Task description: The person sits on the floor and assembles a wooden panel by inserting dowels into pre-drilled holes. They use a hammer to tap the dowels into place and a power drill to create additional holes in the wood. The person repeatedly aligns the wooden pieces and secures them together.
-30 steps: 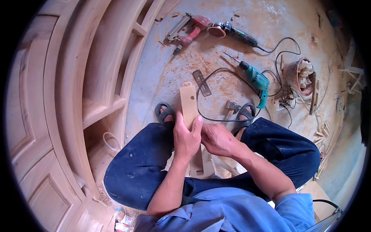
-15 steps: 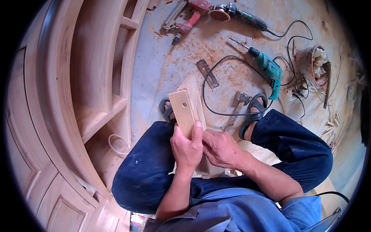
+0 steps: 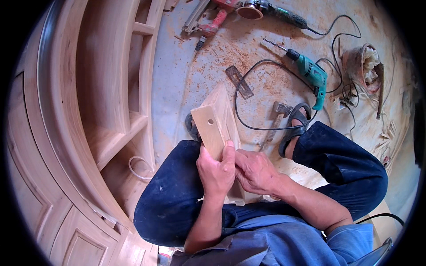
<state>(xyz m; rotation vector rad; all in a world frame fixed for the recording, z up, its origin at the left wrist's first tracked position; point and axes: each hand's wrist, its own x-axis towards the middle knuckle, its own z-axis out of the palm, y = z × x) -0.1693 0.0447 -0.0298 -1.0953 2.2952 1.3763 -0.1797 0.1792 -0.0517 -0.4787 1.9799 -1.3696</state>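
Observation:
Between my knees stands a pale, box-like wooden piece, perhaps a drawer. Its near-left face is a flat wooden board with one round hole close to the upper end. My left hand grips the lower end of that board, thumb on top and fingers wrapped over its left edge. Right beside it, my right hand is closed against the piece's side, fingers curled in. Whatever its fingertips hold, if anything, is hidden behind the left hand.
A teal corded drill lies ahead to the right, its cable looped on the dusty floor. Farther off are a red nail gun and an angle grinder. A hammer lies by my right foot. A wooden cabinet fills the left side.
The whole view has shifted slightly. Both hands keep the same hold on the wooden piece, with hardly any movement.

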